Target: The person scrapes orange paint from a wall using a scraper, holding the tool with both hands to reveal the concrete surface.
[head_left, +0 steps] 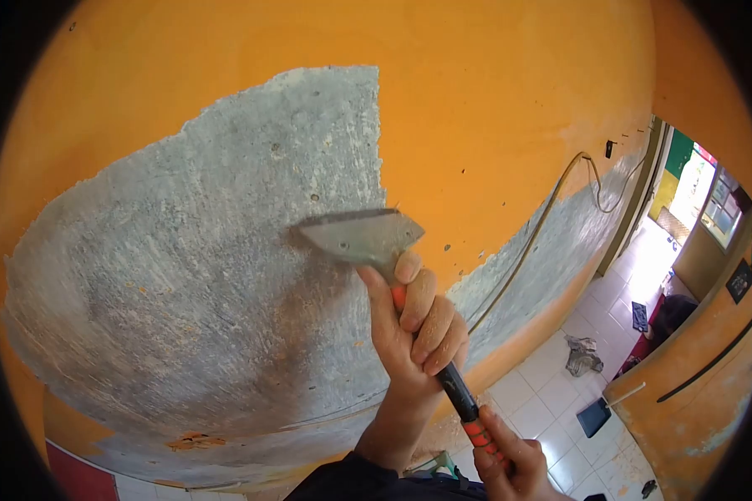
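My left hand (422,321) is closed around the upper handle of a scraper (368,236), close under its wide metal blade. My right hand (514,459) grips the orange-and-black striped lower end of the same handle. The blade is up at the wall, its top edge by the lower right border of a bare grey patch (209,234), where orange paint (476,108) begins. A shadow falls on the patch left of the blade. Pale dust or flecks mark the fingers of my left hand.
A cable (526,242) hangs along the wall to the right. Lower right, a dustpan (594,417) and a crumpled plastic bag (583,356) lie on the tiled floor (551,367). Beyond, a person (675,316) is low near the doorway, beside a phone (639,316).
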